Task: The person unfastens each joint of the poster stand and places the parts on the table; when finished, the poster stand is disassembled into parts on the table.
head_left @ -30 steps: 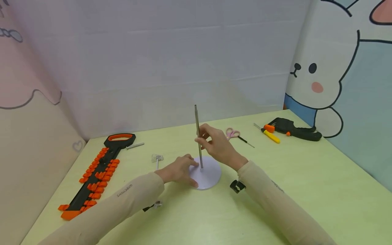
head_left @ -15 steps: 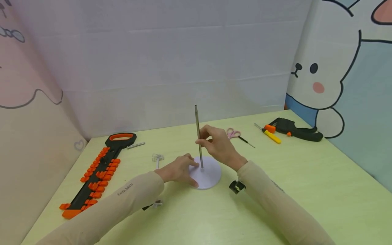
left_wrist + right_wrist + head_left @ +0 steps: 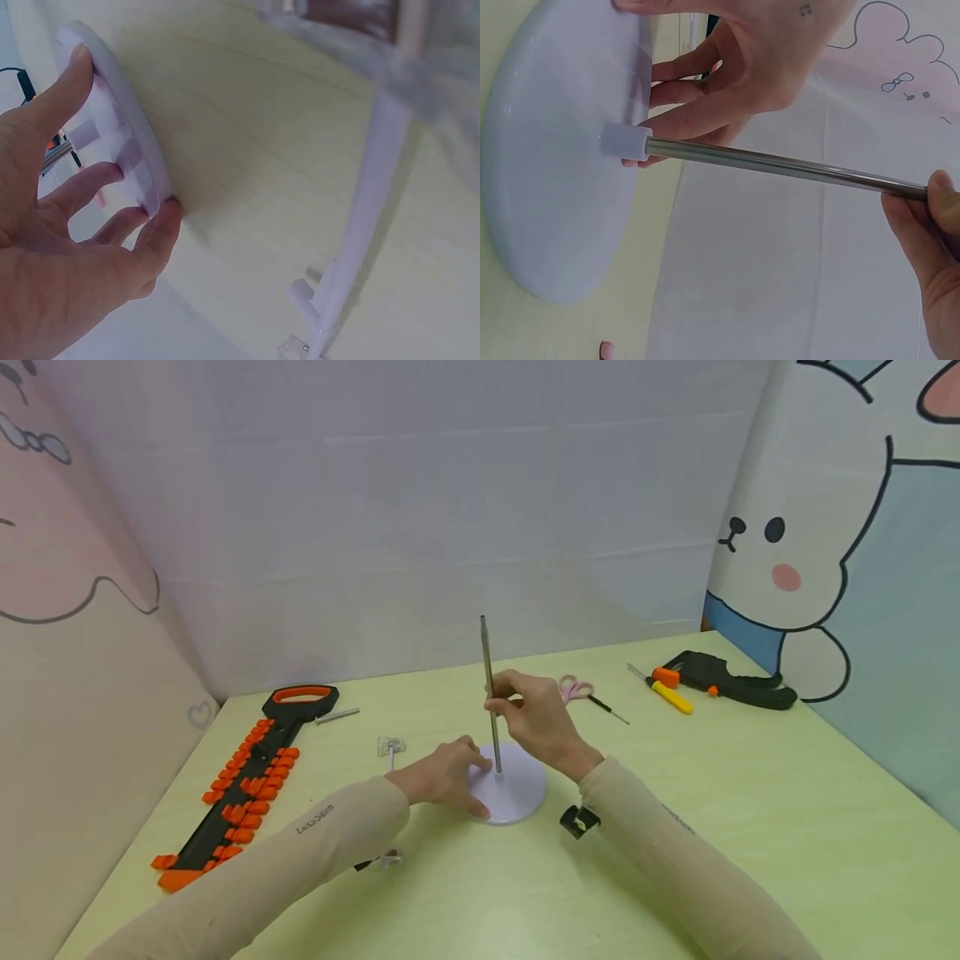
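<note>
A round white base (image 3: pixel 521 793) lies flat on the table, a small white socket (image 3: pixel 626 141) rising from its middle. My left hand (image 3: pixel 450 772) grips the base from the left, the thumb and fingers spread over its top and rim. From the socket stands a thin metal rod (image 3: pixel 487 652), nearly upright and leaning slightly left. My right hand (image 3: pixel 542 720) pinches this rod around mid-height between thumb and fingers. How deep the rod sits in the socket is hidden. Left of the base, partly behind my left forearm, lies a white stick (image 3: pixel 364 202) with clear plastic pieces at its ends.
At left lies a black rack with orange clips (image 3: pixel 251 768), beside a short metal tube (image 3: pixel 337 717). Behind my right hand are pink scissors (image 3: pixel 576 690) and a small black screwdriver (image 3: pixel 607 708). A yellow-handled screwdriver (image 3: pixel 671 697) and a black handle-shaped tool (image 3: pixel 731 681) lie far right.
The head view has turned slightly left, so the scene sits a little further right. Both hands keep the same holds on the base and the rod.
</note>
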Demonstrator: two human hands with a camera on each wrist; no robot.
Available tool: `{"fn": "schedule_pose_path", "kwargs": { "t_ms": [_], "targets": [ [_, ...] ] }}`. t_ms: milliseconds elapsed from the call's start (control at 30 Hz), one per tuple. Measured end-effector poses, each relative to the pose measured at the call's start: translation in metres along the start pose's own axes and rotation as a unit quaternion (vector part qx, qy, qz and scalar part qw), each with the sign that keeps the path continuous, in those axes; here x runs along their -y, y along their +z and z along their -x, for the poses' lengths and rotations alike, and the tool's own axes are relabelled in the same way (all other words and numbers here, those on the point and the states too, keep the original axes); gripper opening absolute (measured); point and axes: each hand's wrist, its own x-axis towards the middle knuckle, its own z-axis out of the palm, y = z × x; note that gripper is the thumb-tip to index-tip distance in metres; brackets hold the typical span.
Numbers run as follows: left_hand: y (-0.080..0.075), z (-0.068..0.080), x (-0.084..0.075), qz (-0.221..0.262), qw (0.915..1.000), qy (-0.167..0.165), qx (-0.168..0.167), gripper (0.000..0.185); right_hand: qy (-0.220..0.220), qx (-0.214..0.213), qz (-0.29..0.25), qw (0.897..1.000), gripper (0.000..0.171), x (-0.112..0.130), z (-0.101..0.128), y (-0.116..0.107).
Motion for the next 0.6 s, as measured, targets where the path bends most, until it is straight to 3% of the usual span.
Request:
{"fn": "schedule_pose_path", "kwargs": {
  "t_ms": [300,500,600],
  "targets": [
    [-0.003,-0.001,-0.001,0.014,0.9999,-0.008,0.005,0.07,0.016,0.014,-0.032,0.999,0.013,-0.001,-0.003,-0.003],
    [-0.004,-0.001,-0.001,0.018,0.9997,-0.008,0.01,0.07,-0.002,-0.017,-0.05,0.999,0.018,0.007,-0.012,-0.017],
    [-0.004,-0.001,-0.001,0.019,0.9997,-0.009,0.01,0.07,0.013,-0.024,-0.052,0.998,0.023,0.008,-0.015,-0.024]
  ]
}}
